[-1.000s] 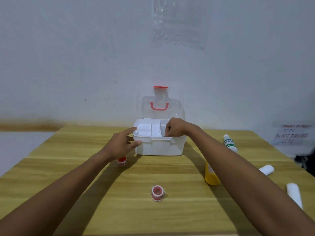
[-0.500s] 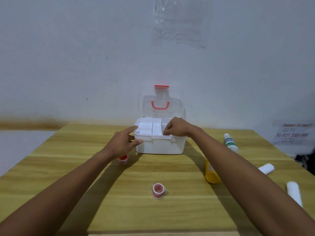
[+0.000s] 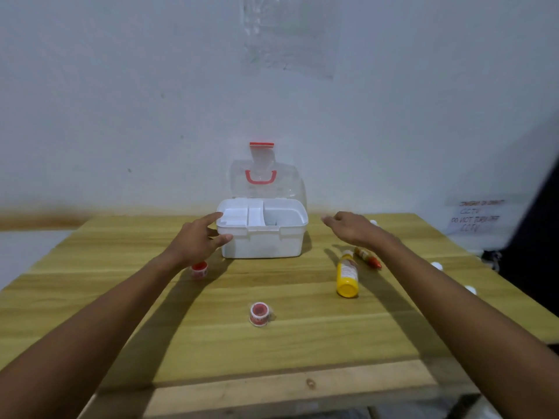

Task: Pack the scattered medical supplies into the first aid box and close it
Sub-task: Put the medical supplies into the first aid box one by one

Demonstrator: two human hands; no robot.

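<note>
The white first aid box (image 3: 262,244) stands at the table's far middle, its clear lid (image 3: 262,179) with red handle raised against the wall. My left hand (image 3: 198,241) rests on the box's left front corner, fingers apart. My right hand (image 3: 352,228) hovers to the right of the box, open, holding nothing. A yellow bottle (image 3: 347,276) lies on its side right of the box, with a small red-tipped tube (image 3: 367,257) beside it. One red tape roll (image 3: 199,269) sits under my left wrist, another (image 3: 259,313) in the near middle.
Small white items (image 3: 438,265) (image 3: 470,289) peek out behind my right arm near the table's right edge. The wooden table (image 3: 121,297) meets the white wall behind the box. A paper sign (image 3: 478,219) hangs at the right.
My right hand has left the box's rim and moved to the right, away from the box. The view shifted, and the yellow bottle and tube now show fully. My left hand stayed put.
</note>
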